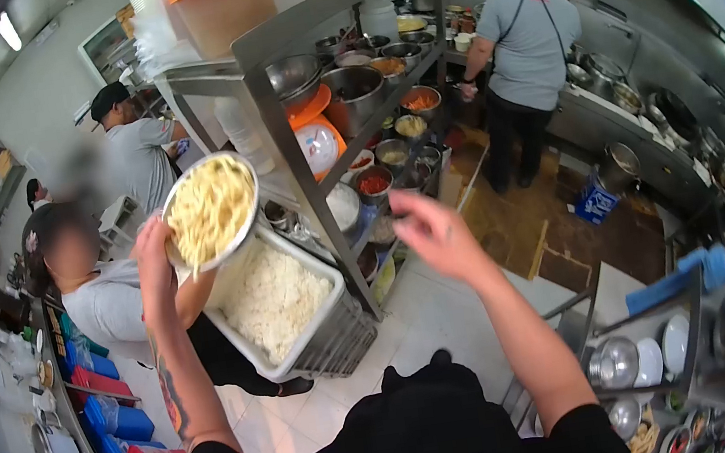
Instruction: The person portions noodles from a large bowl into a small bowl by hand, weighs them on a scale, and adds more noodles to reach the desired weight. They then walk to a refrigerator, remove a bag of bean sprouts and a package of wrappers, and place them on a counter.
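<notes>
My left hand grips the rim of a metal bowl at its left side. Thick yellow noodles fill the bowl, which is tilted towards me. A co-worker's forearm reaches up just behind my left wrist, close under the bowl. Below the bowl stands a big white tub of white rice-like food. My right hand is raised in front of the metal shelf, its fingers apart and slightly blurred, with nothing in them.
A metal shelf with pots and food containers rises ahead. One co-worker stands close at the left, another behind. A third person faces the stove side. Bowls and plates sit on a rack at the lower right.
</notes>
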